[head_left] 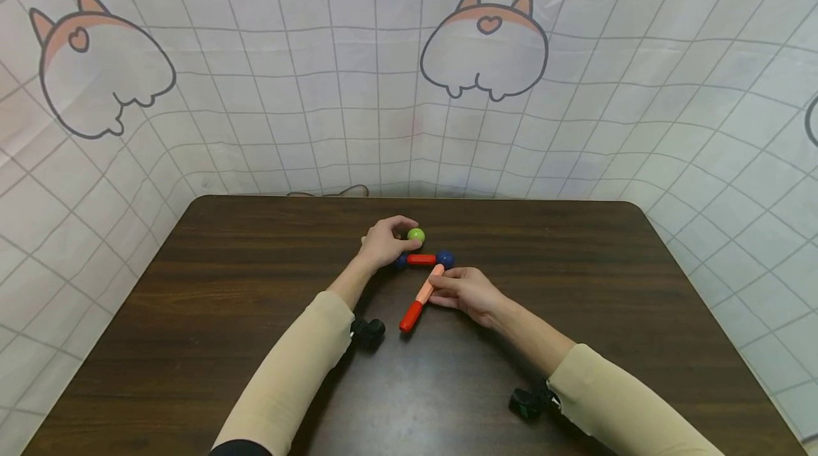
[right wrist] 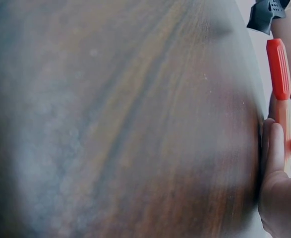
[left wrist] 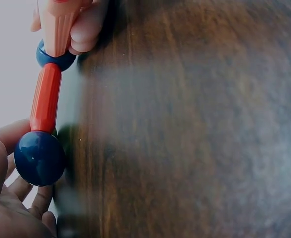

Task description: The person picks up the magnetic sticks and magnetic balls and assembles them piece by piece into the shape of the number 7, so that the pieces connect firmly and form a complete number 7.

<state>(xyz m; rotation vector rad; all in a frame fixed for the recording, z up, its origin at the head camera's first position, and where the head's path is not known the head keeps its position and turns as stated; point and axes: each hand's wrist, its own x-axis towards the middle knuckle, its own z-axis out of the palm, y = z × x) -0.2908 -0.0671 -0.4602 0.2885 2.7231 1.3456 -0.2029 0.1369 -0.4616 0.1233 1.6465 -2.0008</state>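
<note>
My left hand [head_left: 382,241] curls its thumb and fingers around a green ball [head_left: 417,235] near the middle of the table. Just in front of it lies a short red stick [head_left: 422,259] with a dark blue ball [head_left: 445,258] at its right end and another blue ball [left wrist: 40,158] at its left end, beside the left hand. My right hand [head_left: 471,294] pinches a two-part rod by its peach half [head_left: 427,290]. The red half [head_left: 411,317] points down toward me. The peach tip meets or overlaps the right blue ball; whether they are joined I cannot tell.
A dark wooden table [head_left: 224,314] with rounded far corners carries everything. Behind and beside it hangs a white gridded cloth [head_left: 383,122] with cartoon animal drawings. Black wrist cameras [head_left: 368,332] sit on both forearms, low over the table.
</note>
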